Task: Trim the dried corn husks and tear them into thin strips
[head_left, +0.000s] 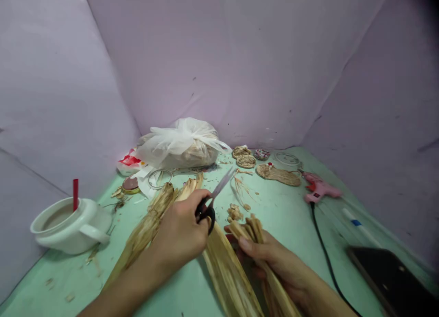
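My left hand (185,225) grips a pair of scissors (219,184) by its black handles, blades pointing up and away to the right. Closed around a bunch of dried plant strips (252,230) is my right hand (274,257), with the cut-looking ends sticking up past the thumb. A wide dried strip (228,266) runs between the two hands toward the front edge of the view. Under and left of my left forearm lies a bundle of long dried stalks (147,225). Small trimmed bits (235,213) sit just beyond my right hand.
A tied plastic bag (181,145) stands at the back. At left is a white pot (72,225) with a red stick. Woven pieces (277,174), a pink glue gun (320,187) with black cord, and a dark phone (391,278) lie to the right.
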A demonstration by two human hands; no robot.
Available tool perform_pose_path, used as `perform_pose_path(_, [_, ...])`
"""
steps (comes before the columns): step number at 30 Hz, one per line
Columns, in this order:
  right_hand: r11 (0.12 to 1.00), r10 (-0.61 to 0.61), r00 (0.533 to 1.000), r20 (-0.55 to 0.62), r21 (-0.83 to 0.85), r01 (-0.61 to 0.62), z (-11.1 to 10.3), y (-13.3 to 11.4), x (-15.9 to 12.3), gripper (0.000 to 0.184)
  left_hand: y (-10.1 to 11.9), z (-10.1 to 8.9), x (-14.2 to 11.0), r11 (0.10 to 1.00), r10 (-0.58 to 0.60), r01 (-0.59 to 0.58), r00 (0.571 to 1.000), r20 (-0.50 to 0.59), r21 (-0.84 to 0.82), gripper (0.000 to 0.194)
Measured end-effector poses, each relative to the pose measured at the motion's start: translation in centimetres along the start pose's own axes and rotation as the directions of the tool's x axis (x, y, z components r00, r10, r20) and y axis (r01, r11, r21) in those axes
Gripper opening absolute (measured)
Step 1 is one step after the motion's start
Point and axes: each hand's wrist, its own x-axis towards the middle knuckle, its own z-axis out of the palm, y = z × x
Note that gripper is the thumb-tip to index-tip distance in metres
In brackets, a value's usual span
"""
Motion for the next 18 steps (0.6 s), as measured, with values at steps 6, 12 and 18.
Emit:
perform_pose_path(6, [1.0, 0.01, 0.984, 0.177, 0.014, -0.012, 0.2, 1.2, 0.6, 0.049, 0.4, 2.1, -0.4, 0.998, -0.058, 0.058, 0.996, 0.071, 0.012, 0.039])
perform_pose_path(12, [1.0, 0.027, 0.999, 0.036, 0.014, -0.027, -0.6, -0.3, 0.3, 0.051, -2.3, 0.6, 1.4, 0.966, -0.163, 0.218, 0.932, 0.324, -0.14, 0.024])
perform_pose_path(18, [0.997, 0.036, 0.997, -0.061, -0.059, -0.04, -1.1, -1.3, -0.3, 0.041, -4.0, -2.4, 3.5, 0.974, -0.227, 0.227, 0.974, 0.017, 0.006, 0.03])
